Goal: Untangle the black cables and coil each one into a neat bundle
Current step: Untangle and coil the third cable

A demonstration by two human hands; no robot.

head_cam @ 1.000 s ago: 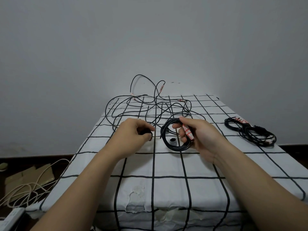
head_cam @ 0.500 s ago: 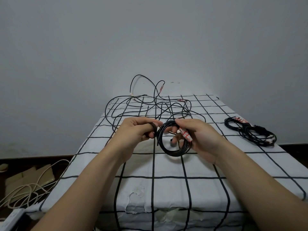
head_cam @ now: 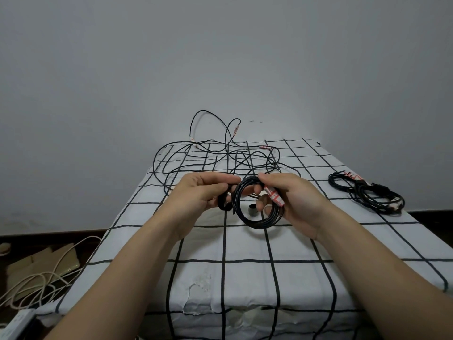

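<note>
My right hand (head_cam: 291, 200) grips a round coil of black cable (head_cam: 255, 220) just above the table, along with its white and red tagged end (head_cam: 275, 197). My left hand (head_cam: 202, 192) pinches a short black strap or cable end (head_cam: 224, 204) against the coil's left side. Behind my hands a loose tangle of black cables (head_cam: 220, 158) spreads over the far part of the table, with some loops rising against the wall. A finished black cable bundle (head_cam: 367, 192) lies at the right.
The table wears a white cloth with black grid lines (head_cam: 245, 278). On the floor at the left lie cardboard pieces (head_cam: 41, 263), cream-coloured cords (head_cam: 31, 285) and a white power strip (head_cam: 17, 325). A grey wall stands close behind the table.
My left hand has moved right with the black strap until it meets the coil. Both hands have lifted the coil a little off the cloth.
</note>
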